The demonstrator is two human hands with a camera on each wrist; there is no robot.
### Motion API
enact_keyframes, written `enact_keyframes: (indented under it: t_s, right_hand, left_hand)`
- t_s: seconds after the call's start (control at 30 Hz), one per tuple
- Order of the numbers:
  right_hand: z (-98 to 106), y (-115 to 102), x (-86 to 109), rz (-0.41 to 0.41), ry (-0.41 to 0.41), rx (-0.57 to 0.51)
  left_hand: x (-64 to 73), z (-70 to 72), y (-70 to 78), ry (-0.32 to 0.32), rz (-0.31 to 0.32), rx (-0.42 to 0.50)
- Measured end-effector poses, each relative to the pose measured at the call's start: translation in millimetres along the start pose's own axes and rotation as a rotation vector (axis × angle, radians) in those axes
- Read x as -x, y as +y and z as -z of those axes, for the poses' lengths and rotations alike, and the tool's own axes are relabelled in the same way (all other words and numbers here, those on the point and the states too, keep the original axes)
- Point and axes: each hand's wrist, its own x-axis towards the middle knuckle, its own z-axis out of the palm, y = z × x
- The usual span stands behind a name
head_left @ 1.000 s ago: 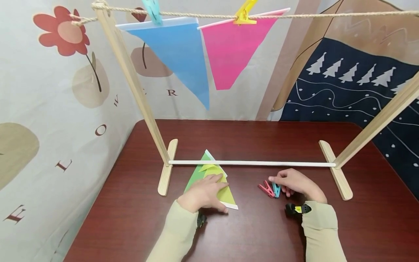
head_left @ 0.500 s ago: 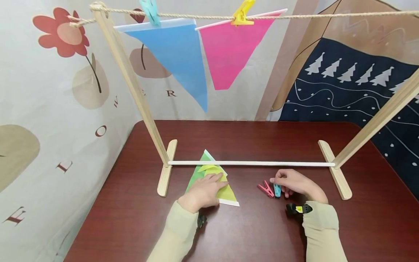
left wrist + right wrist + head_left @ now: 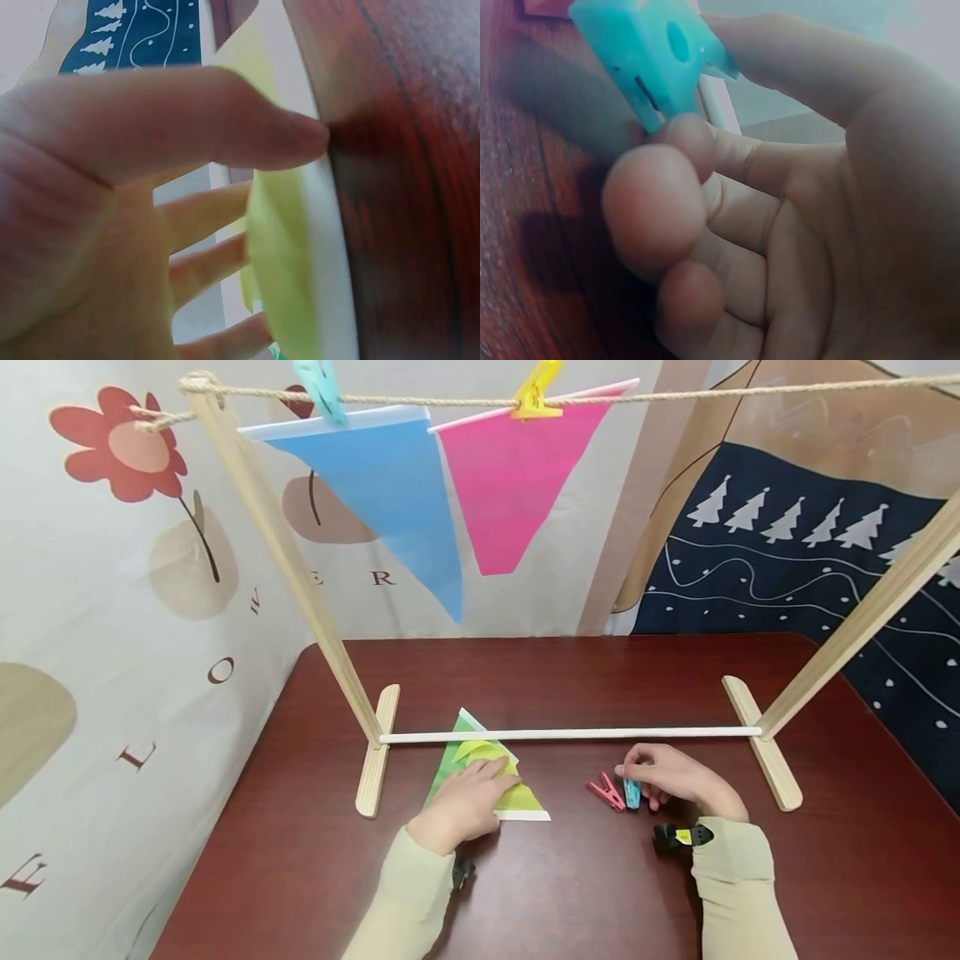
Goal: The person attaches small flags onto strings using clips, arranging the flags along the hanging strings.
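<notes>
In the head view my left hand (image 3: 465,802) lies over a yellow-green pennant (image 3: 525,800) on the table. In the left wrist view the thumb meets the pennant's white edge (image 3: 330,247) and the fingertips touch its yellow face, which bows between them. A green pennant (image 3: 444,770) lies partly under the yellow one. My right hand (image 3: 675,778) pinches a blue clothespin (image 3: 649,52) between thumb and index finger, low over the table; the other fingers are curled. Just left of it lies a red clothespin (image 3: 607,792).
A wooden frame with posts (image 3: 281,556) and a white crossbar (image 3: 600,733) stands on the table (image 3: 585,893). From its rope (image 3: 435,402) hang a blue pennant (image 3: 390,485) under a light-blue clothespin (image 3: 321,392) and a pink pennant (image 3: 517,485) under a yellow one.
My left thumb has drawn in to the yellow-green pennant's white edge, and that edge has swung slightly upward. The right hand keeps the blue clothespin almost in place. The head view has shifted slightly.
</notes>
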Motion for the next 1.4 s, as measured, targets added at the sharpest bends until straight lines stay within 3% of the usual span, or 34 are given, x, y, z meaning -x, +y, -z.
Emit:
enact_keyframes:
  t_s: [0.3, 1.0, 1.27, 1.4]
  right_hand:
    - [-2.3, 0.1, 0.2, -0.012, -0.005, -0.029]
    - [-0.3, 3.6, -2.5, -0.024, 0.023, -0.061]
    - [0.4, 6.4, -2.5, -0.025, 0.024, -0.103]
    - [0.9, 5.7, -1.7, -0.024, 0.01, -0.112]
  left_hand:
    - [2.4, -1.5, -5.7, 0.07, 0.025, 0.113]
    - [5.3, 1.7, 5.1, 0.111, -0.011, 0.11]
    - [3.7, -0.2, 6.3, 0.094, 0.057, 0.115]
    - [6.0, -0.6, 7.7, 0.104, 0.067, 0.063]
